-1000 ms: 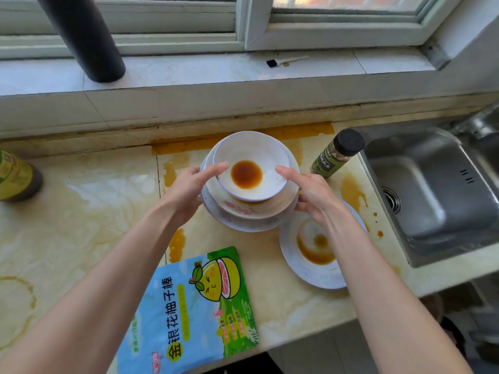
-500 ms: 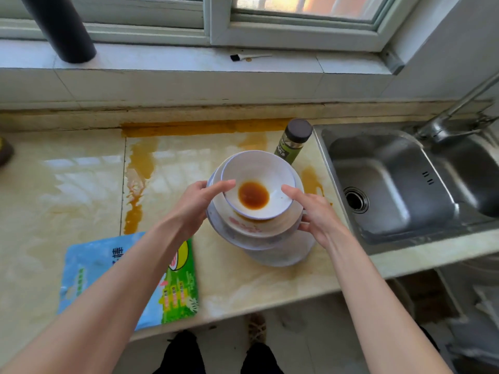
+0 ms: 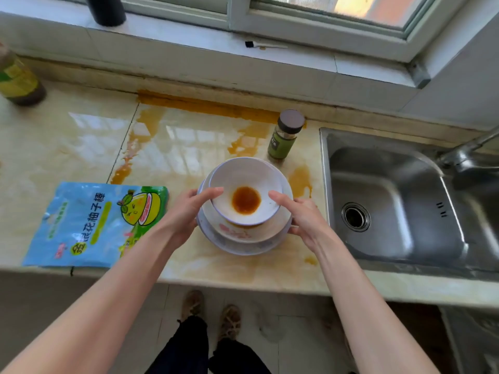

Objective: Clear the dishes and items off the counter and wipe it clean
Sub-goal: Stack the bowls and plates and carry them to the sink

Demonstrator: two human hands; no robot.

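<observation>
A white bowl (image 3: 243,179) with a brown sauce puddle in its middle tops a stack of white plates (image 3: 243,240) near the counter's front edge, left of the sink. My left hand (image 3: 186,214) grips the stack's left side, thumb on the bowl's rim. On the right side my right hand (image 3: 299,217) grips it, thumb on the rim and fingers curled under the plates. I cannot tell whether the stack rests on the counter (image 3: 81,136) or hangs just above it. Orange-brown sauce stains (image 3: 205,106) streak the marble top.
A green-labelled spice jar (image 3: 283,136) stands just behind the stack. A blue and green pouch (image 3: 89,225) lies flat at the left, a sauce bottle (image 3: 19,82) at the far left. The steel sink (image 3: 391,201) and tap (image 3: 464,152) are on the right. A small brush (image 3: 264,45) lies on the sill.
Both hands carried the bowl and plates right and toward me, over the sauce-stained plate; that plate now sits at the bottom of the stack. My view shifted back and right.
</observation>
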